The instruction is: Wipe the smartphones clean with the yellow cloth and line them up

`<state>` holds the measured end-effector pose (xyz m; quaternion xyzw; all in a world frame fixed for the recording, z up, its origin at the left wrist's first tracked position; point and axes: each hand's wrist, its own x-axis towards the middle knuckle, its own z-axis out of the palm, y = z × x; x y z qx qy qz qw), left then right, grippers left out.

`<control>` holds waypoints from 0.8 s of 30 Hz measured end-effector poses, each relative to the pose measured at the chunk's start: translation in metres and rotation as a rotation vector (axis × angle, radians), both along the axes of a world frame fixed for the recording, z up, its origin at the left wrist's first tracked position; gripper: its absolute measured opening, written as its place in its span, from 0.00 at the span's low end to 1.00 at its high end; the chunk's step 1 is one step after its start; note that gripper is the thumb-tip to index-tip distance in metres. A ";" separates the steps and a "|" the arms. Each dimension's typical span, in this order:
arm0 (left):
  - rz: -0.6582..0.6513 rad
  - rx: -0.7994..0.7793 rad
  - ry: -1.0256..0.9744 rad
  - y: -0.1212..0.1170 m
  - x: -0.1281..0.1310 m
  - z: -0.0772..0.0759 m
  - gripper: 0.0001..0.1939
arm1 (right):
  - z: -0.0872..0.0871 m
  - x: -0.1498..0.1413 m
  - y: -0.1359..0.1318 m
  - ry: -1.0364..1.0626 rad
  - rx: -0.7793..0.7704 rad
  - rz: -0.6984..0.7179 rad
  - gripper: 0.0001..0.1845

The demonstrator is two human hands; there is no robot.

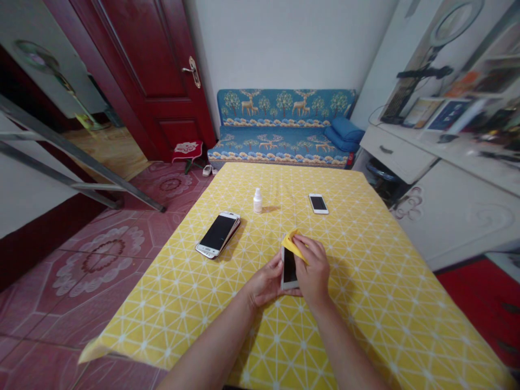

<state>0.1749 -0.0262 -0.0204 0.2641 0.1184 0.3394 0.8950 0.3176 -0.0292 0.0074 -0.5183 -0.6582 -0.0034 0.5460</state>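
Over the near half of the table, my left hand is closed around the left and bottom edges of a white smartphone with a dark screen. My right hand pinches a yellow cloth and presses it on the upper part of that screen. The right side of the phone is hidden behind this hand. To the left lies a stack of smartphones, a white-framed one on top. Beyond my hands a small white bottle stands upright. A smaller white smartphone lies flat at the far right.
A yellow patterned cloth covers the table. Behind it stands a blue sofa with deer on its cover. White drawers are on the right, a red door and a small red stool on the left.
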 end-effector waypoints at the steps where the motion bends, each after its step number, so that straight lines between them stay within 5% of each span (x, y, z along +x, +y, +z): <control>1: -0.001 0.001 0.003 0.000 0.000 -0.001 0.24 | 0.002 -0.002 0.000 0.012 -0.001 0.014 0.18; 5: 0.011 0.009 0.008 0.001 0.001 -0.005 0.22 | 0.011 -0.009 -0.004 0.158 -0.084 0.113 0.14; 10: -0.012 0.054 -0.011 0.001 -0.001 -0.006 0.32 | 0.024 -0.007 -0.005 0.861 -0.468 0.099 0.16; 13: -0.040 0.087 -0.016 0.001 -0.002 -0.006 0.37 | 0.029 0.006 0.003 1.119 -0.406 0.001 0.19; 18: -0.024 0.080 -0.003 0.003 -0.003 -0.011 0.41 | 0.033 0.024 0.020 0.615 -0.172 -0.070 0.12; 24: -0.009 0.049 0.050 0.003 -0.004 -0.011 0.39 | 0.032 0.015 0.026 0.134 -0.173 0.188 0.16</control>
